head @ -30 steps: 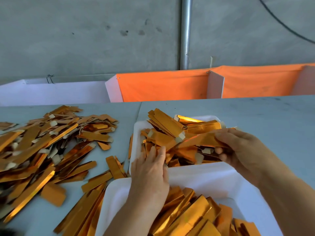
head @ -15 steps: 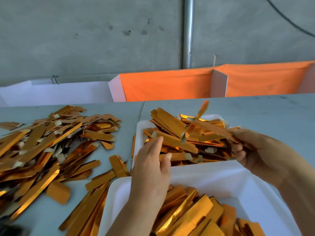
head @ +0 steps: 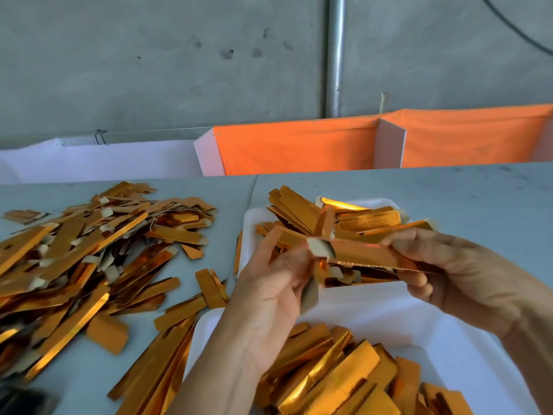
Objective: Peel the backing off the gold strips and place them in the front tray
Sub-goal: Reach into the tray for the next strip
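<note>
Two hands work one gold strip [head: 363, 256] at frame centre, above the far tray [head: 250, 223]. The right hand [head: 454, 274] pinches its right end to steady it, while the left hand [head: 269, 298] has fingers [head: 270, 245] pinching the pale backing tab [head: 318, 246], likely to peel it. Loose strips [head: 89, 253] cover the worktop [head: 478, 199] at left; the near tray [head: 449, 348] holds more.

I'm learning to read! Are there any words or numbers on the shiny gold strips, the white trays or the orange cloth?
None: no words, numbers or signs show anywhere.
Gold strips: plain foil.
White trays: blank.
Orange cloth: blank.
Strip held between left hand and right hand: blurred, no print seen.
</note>
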### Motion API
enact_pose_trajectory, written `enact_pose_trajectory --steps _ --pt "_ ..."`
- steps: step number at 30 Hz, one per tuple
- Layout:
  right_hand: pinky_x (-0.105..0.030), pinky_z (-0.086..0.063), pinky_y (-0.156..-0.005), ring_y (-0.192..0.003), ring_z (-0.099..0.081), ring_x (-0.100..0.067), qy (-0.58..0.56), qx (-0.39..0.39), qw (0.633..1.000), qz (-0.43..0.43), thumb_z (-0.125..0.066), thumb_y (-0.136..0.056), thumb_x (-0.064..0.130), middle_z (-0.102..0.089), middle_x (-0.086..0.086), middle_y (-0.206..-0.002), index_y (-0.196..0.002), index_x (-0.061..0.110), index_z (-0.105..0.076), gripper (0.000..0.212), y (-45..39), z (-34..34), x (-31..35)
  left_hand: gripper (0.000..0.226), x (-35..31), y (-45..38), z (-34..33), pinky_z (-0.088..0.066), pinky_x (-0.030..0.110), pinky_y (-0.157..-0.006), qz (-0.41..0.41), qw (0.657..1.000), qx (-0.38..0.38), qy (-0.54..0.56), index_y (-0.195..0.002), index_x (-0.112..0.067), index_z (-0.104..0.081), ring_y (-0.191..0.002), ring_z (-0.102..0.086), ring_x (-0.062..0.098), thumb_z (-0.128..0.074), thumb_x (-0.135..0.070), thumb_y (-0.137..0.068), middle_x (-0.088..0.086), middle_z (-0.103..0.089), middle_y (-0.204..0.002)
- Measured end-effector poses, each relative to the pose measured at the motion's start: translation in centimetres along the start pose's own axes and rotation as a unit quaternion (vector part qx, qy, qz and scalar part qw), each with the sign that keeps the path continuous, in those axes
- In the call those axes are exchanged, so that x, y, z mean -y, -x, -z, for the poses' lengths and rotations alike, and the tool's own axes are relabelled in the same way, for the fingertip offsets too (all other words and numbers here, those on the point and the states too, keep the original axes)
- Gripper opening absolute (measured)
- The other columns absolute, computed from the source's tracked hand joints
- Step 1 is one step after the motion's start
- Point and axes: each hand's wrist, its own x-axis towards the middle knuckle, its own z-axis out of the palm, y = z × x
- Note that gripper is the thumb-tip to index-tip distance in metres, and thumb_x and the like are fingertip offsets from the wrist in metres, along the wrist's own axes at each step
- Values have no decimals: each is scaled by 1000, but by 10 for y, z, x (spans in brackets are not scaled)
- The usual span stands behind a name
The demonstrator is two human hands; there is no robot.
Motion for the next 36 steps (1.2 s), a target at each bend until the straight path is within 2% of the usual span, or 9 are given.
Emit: enact_pose_trajectory --steps 5,14,18,22,24,27,31,34,36 --pt "-16 -40 -37 -43 -45 -8 14 -22 1000 15 -63 -70 16 -54 -4 -58 -80 13 -76 17 -1 -2 1 54 5 -5 13 -55 16 -66 -108 970 -164 -145 -123 -26 -59 -88 -70 10 -63 3 -77 -4 -73 -93" --pt "-17 -41 -44 -46 -46 -11 59 -43 989 129 -60 -75 20 -52 -2 -55 -77 17 -75 15 0 -9 2 37 10 -4 12 -45 3 -58 -189 914 -250 -259 -86 -40 -73 -79 -62 -11 -65 -4 -85 -17 -68 -91" --pt "-17 -43 -45 -46 -46 -9 90 -67 981 159 -60 -78 21 -52 0 -54 -77 19 -74 14 0 -12 1 34 13 -2 11 -43 1 -56 -198 887 -272 -315 -82 -44 -72 -82 -59 -10 -64 -12 -87 -5 -64 -101" --pt "-13 -38 -40 -43 -44 -4 -78 -169 966 180 -49 -94 6 -54 3 -60 -65 15 -70 37 0 5 8 38 2 -1 23 -47 13 -61 -229 856 -318 -337 -76 -47 -71 -83 -59 2 -62 -12 -89 -2 -61 -107" --pt "-11 -36 -38 -42 -41 -2 -188 -161 957 154 -46 -92 7 -50 6 -59 -62 15 -68 38 1 16 10 36 2 -1 23 -48 9 -62 -227 862 -299 -341 -78 -47 -71 -88 -59 -2 -60 -14 -90 -9 -61 -109" --pt "-11 -44 -42 -48 -50 -1 -248 -48 966 65 -71 -65 15 -53 4 -62 -70 9 -74 8 1 6 7 28 16 -2 13 -49 9 -78 -179 865 -217 -415 -89 -45 -70 -103 -57 -4 -59 -19 -91 -19 -57 -117" --pt "-19 -55 -53 -63 -67 -11 -165 30 986 3 -99 -28 22 -68 -7 -73 -82 5 -77 61 4 -3 3 35 17 0 4 -39 7 -88 -148 856 -184 -460 -113 -51 -55 -123 -47 -1 -52 -21 -95 -23 -38 -142" --pt "-21 -55 -49 -58 -66 -12 -117 10 993 -19 -99 -25 31 -69 -9 -72 -77 6 -76 62 6 -1 6 45 7 5 2 -44 4 -85 -156 920 -109 -343 -127 -45 -50 -115 -55 -4 -60 -21 -90 -24 -57 -127" --pt "-22 -51 -43 -51 -61 -12 -72 1 997 -24 -98 -29 41 -67 -9 -70 -73 10 -74 58 6 -2 6 47 6 8 -1 -51 19 -88 -147 934 -48 -320 -126 -45 -52 -109 -62 6 -67 -33 -83 -21 -62 -120"
